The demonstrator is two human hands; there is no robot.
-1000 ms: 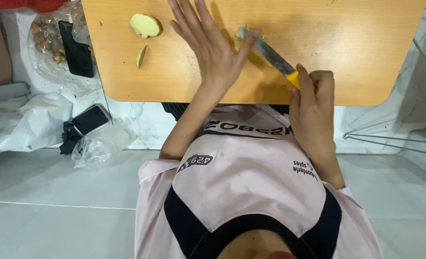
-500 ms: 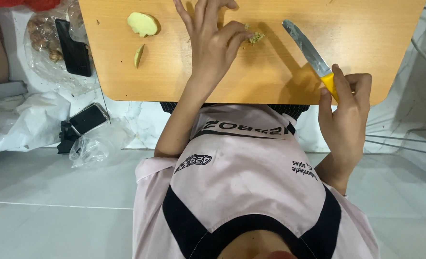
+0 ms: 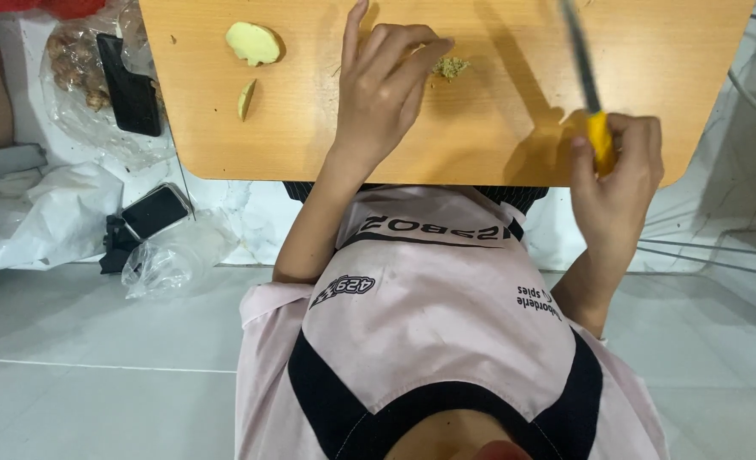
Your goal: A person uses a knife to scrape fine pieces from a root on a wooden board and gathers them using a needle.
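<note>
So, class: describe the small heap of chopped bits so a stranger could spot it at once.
Start at the wooden cutting board. Just beyond the fingertips of the left hand lies the minced heap. Unlike the smooth pale slices further left, it is crumbly and greenish-brown.

Between our left hand (image 3: pixel 386 94) and right hand (image 3: pixel 616 166) the wooden cutting board (image 3: pixel 497 128) lies bare, save the small minced pile (image 3: pixel 451 67) at our left fingertips. The raised knife (image 3: pixel 584 77) bars the way above our right hand. Left of our left hand, a ginger piece (image 3: pixel 253 43) and a thin slice (image 3: pixel 246 99) sit with open board around them.
</note>
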